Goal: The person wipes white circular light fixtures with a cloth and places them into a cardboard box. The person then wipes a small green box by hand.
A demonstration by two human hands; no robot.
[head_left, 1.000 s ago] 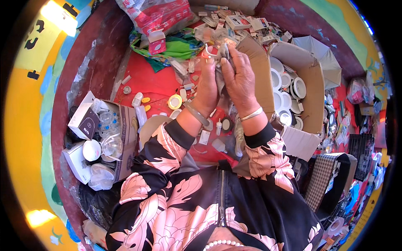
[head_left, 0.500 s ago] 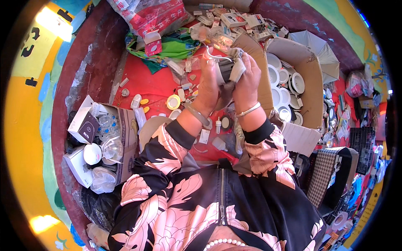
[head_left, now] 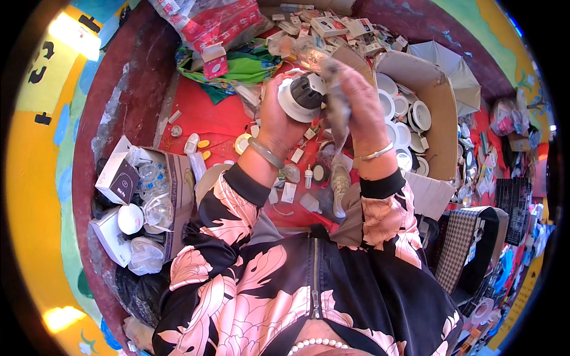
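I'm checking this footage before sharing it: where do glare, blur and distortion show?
Head view: glare on the yellow wall, in bright patches upper and lower left; head view: right hand and grey cloth blurred, the black-and-white fitting in the left hand sharper; head view: fisheye bends the maroon wall, with black corners.

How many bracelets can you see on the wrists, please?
2: one greyish bracelet on the left wrist, one silvery bracelet on the right wrist. The black cuffs could hide more.
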